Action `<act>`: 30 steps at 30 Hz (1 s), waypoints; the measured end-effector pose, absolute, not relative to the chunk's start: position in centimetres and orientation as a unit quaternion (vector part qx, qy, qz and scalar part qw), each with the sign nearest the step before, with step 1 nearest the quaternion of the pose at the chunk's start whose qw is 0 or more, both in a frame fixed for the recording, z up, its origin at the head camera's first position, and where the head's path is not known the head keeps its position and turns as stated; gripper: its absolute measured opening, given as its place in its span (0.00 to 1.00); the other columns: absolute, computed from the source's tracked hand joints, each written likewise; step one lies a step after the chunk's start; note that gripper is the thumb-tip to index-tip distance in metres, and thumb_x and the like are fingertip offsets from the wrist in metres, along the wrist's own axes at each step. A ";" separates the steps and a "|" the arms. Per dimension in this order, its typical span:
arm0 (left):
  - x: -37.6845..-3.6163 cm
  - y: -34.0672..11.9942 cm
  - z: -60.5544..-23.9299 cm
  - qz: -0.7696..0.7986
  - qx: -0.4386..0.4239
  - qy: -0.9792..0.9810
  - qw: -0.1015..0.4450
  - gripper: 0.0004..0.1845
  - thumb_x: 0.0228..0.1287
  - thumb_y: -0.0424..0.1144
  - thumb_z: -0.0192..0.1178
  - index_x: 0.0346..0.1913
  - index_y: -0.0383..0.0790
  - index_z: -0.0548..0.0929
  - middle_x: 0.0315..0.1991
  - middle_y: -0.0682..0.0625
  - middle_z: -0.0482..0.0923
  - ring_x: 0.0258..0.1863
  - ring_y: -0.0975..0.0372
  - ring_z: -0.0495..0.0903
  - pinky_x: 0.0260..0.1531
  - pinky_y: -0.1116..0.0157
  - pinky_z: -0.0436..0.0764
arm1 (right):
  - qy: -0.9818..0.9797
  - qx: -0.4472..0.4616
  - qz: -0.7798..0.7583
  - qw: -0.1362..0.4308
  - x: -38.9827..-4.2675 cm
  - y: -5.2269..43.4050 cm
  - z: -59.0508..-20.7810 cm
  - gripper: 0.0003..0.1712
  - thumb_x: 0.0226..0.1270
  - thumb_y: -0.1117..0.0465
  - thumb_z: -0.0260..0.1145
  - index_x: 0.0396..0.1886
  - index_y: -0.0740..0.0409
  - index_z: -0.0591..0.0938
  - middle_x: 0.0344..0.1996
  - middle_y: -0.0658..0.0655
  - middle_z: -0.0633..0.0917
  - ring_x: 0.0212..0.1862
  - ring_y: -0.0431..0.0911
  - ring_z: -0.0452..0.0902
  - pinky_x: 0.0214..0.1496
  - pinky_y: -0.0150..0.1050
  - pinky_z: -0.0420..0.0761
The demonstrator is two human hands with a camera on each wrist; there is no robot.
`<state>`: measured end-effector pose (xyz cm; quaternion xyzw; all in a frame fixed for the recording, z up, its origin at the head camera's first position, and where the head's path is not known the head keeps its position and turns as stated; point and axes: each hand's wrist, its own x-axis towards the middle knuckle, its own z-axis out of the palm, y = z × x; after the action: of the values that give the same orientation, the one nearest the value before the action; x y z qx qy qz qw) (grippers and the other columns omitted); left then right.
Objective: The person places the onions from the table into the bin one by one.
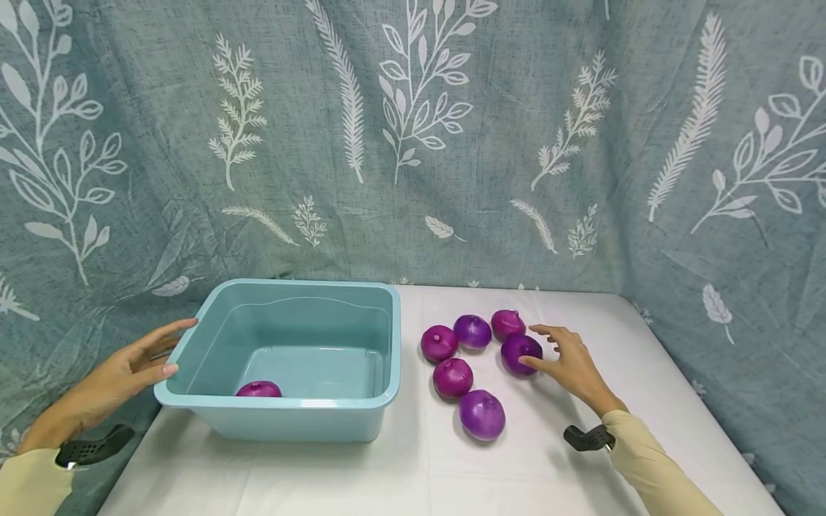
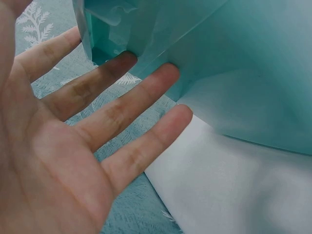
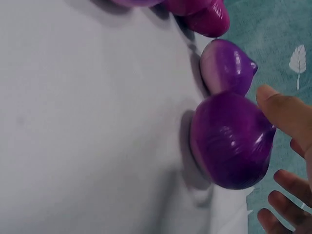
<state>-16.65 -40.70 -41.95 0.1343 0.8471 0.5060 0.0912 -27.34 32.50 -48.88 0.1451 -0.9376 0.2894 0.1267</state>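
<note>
Purple onions, round and glossy, are the business at hand: one purple onion (image 1: 258, 389) already lies in the near left corner of the light-blue plastic tub (image 1: 381, 344), while six more sit in a loose cluster on the white-covered table (image 1: 387, 473) just right of it, so by my reckoning the moving has barely begun. The right hand (image 1: 571, 362) is spread, its fingers relaxed, thumb touching the darkest onion (image 1: 518, 350) at the cluster's right edge, nothing gripped. The left hand (image 1: 122, 373) lies flat and open against the tub's left wall, fingertips (image 2: 168, 73) touching the plastic, seemingly steadying it.
</note>
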 end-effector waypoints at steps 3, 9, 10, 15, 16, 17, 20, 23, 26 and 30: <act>-16.6 -40.8 -42.0 0.509 0.137 0.845 0.093 0.37 0.84 0.36 0.49 0.85 0.58 0.46 0.80 0.32 0.43 0.72 0.22 0.45 0.56 0.20 0.58 | -0.939 0.136 0.299 0.105 -27.4 32.9 -49.5 0.44 0.56 0.42 0.81 0.68 0.58 0.78 0.60 0.67 0.80 0.55 0.62 0.76 0.54 0.59 0.79; -16.5 -40.9 -41.9 0.508 0.133 0.846 0.094 0.36 0.84 0.37 0.49 0.85 0.59 0.46 0.80 0.34 0.44 0.72 0.23 0.45 0.56 0.21 0.59 | -0.940 0.141 0.300 0.083 -27.6 33.2 -50.5 0.46 0.57 0.41 0.81 0.69 0.59 0.77 0.61 0.68 0.79 0.53 0.62 0.79 0.52 0.60 0.79; -16.5 -40.9 -41.9 0.508 0.132 0.846 0.095 0.36 0.84 0.37 0.48 0.85 0.59 0.46 0.81 0.35 0.44 0.73 0.23 0.44 0.56 0.21 0.59 | -0.940 0.142 0.299 0.082 -27.6 33.2 -50.6 0.46 0.56 0.42 0.81 0.69 0.60 0.77 0.60 0.68 0.79 0.53 0.62 0.79 0.52 0.60 0.79; -16.5 -40.8 -41.8 0.503 0.130 0.849 0.095 0.36 0.84 0.38 0.48 0.85 0.60 0.46 0.81 0.37 0.45 0.73 0.23 0.44 0.57 0.21 0.59 | -0.938 0.143 0.304 0.082 -27.7 33.1 -51.0 0.46 0.55 0.45 0.83 0.69 0.61 0.77 0.58 0.68 0.81 0.52 0.61 0.81 0.51 0.58 0.82; -16.5 -40.8 -41.8 0.503 0.129 0.849 0.095 0.36 0.84 0.38 0.48 0.85 0.60 0.46 0.81 0.37 0.45 0.73 0.23 0.44 0.57 0.21 0.59 | -0.938 0.144 0.305 0.082 -27.7 33.1 -51.0 0.46 0.55 0.46 0.83 0.69 0.62 0.77 0.58 0.68 0.81 0.51 0.61 0.82 0.50 0.58 0.83; -16.5 -40.7 -41.8 0.503 0.129 0.849 0.094 0.36 0.84 0.38 0.48 0.85 0.60 0.46 0.81 0.37 0.46 0.73 0.24 0.44 0.56 0.21 0.59 | -0.937 0.143 0.308 0.081 -27.7 33.1 -51.0 0.46 0.55 0.46 0.83 0.69 0.62 0.77 0.58 0.68 0.81 0.51 0.61 0.82 0.50 0.57 0.84; -16.5 -40.6 -41.6 0.505 0.126 0.849 0.095 0.36 0.84 0.38 0.49 0.85 0.61 0.46 0.81 0.40 0.46 0.74 0.24 0.44 0.57 0.21 0.58 | -0.938 0.137 0.310 0.076 -27.5 33.1 -51.1 0.48 0.55 0.45 0.83 0.70 0.61 0.76 0.58 0.69 0.81 0.51 0.61 0.82 0.49 0.57 0.84; -16.4 -40.6 -41.5 0.506 0.125 0.848 0.095 0.36 0.84 0.38 0.49 0.85 0.60 0.47 0.81 0.43 0.46 0.74 0.25 0.43 0.58 0.21 0.58 | -0.939 0.128 0.312 0.069 -27.4 33.2 -51.1 0.49 0.54 0.43 0.83 0.71 0.60 0.75 0.58 0.68 0.81 0.51 0.61 0.82 0.49 0.56 0.84; -16.5 -40.6 -41.6 0.510 0.125 0.846 0.095 0.36 0.84 0.37 0.48 0.84 0.60 0.47 0.81 0.43 0.47 0.74 0.25 0.43 0.59 0.22 0.58 | -0.940 0.126 0.310 0.064 -27.4 33.4 -51.2 0.50 0.54 0.43 0.83 0.72 0.60 0.74 0.59 0.68 0.81 0.51 0.60 0.82 0.50 0.56 0.84; -16.5 -40.7 -41.8 0.513 0.125 0.843 0.097 0.36 0.84 0.36 0.48 0.85 0.60 0.47 0.81 0.41 0.45 0.74 0.25 0.42 0.58 0.21 0.57 | -0.941 0.126 0.309 0.063 -27.4 33.5 -51.4 0.51 0.54 0.44 0.83 0.72 0.61 0.73 0.60 0.68 0.80 0.51 0.60 0.82 0.50 0.56 0.85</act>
<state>-16.53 -40.65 -41.76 0.1253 0.8434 0.5134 0.0969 -27.42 33.51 -51.36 0.1261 -0.9406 0.3091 0.0627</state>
